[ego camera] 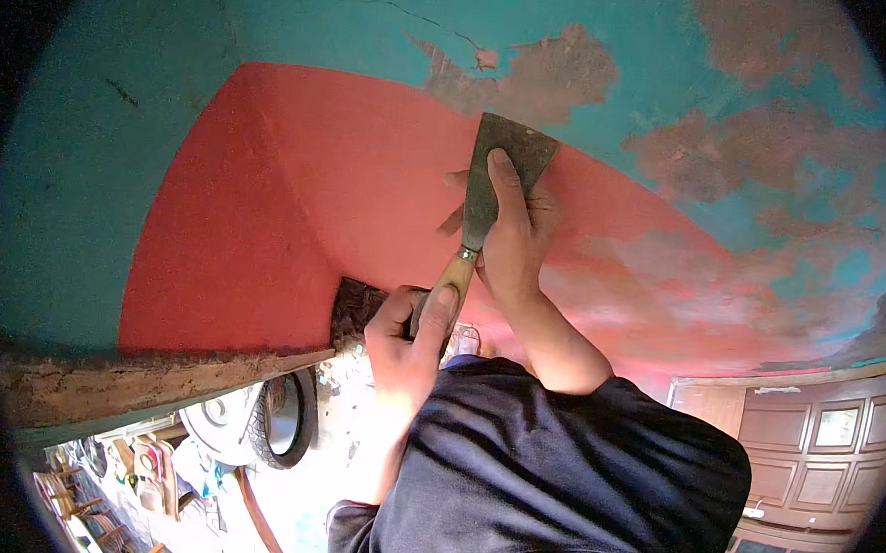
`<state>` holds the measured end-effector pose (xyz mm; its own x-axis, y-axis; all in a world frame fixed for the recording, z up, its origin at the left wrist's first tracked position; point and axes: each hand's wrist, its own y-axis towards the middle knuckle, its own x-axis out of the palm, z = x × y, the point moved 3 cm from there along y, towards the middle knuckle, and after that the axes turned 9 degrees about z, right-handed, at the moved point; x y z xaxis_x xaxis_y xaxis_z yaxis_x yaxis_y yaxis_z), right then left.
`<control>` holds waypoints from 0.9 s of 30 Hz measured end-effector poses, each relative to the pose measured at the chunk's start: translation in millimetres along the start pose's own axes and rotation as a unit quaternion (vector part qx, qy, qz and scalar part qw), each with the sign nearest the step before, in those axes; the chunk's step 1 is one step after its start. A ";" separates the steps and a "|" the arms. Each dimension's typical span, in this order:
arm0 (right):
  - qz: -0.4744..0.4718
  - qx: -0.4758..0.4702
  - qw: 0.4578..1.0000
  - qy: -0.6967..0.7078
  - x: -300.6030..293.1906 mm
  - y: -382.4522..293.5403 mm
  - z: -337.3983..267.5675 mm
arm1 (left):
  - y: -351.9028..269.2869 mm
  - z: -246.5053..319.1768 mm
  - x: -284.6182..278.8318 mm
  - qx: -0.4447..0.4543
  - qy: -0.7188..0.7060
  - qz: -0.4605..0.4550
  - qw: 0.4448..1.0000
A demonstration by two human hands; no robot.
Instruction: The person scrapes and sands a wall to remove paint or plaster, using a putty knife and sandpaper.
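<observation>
A putty knife point(485, 196) with a wide grey metal blade and a wooden handle is held tilted before the painted wall. My left hand point(410, 324) grips its wooden handle, the thumb lying along the front. Around the blade is my right hand point(524, 228), thumb flat on the near face and fingers behind. The blade's broad edge points up the picture; whether it touches the wall cannot be told. Beside my left hand is a dark flat piece point(357, 306); I cannot tell whether the hand holds it too. The wall has a red area point(351, 159) bordered by teal paint point(321, 22).
Patches of bare plaster point(563, 72) and a thin crack mark the teal wall. A rough ledge point(167, 375) runs along the lower left, with a tyre point(285, 418) and cluttered wooden things point(155, 472) below. A panelled door point(810, 446) stands at the right.
</observation>
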<state>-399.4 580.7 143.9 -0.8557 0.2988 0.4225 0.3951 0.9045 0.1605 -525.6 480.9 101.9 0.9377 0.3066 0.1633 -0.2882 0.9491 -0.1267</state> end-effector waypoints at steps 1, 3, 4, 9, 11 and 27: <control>0.007 -0.012 1.000 0.003 -0.2 0.6 1.2 | -0.1 -2.0 -0.1 0.001 0.000 0.000 1.000; 0.014 -0.025 1.000 0.006 1.3 0.8 1.8 | 1.3 -6.6 -0.5 0.017 -0.011 0.003 1.000; 0.014 -0.024 1.000 0.009 3.1 0.0 0.9 | 2.8 -4.8 -1.6 0.017 -0.011 0.003 1.000; 0.013 -0.004 1.000 -0.004 13.3 1.3 -1.2 | 13.5 -5.8 -3.3 -0.003 -0.029 0.036 0.999; 0.008 -0.020 0.999 0.029 19.3 5.3 -0.2 | 12.0 0.7 -4.6 -0.020 -0.024 0.027 0.999; 0.031 0.005 0.999 0.007 2.5 5.2 16.1 | 7.2 -4.9 1.3 0.028 0.003 0.031 0.999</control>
<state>-404.9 591.0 131.5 -0.8251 0.3508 0.4430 0.4438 0.8876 0.1237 -525.4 487.8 96.3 0.9189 0.3642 0.1519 -0.3554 0.9311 -0.0824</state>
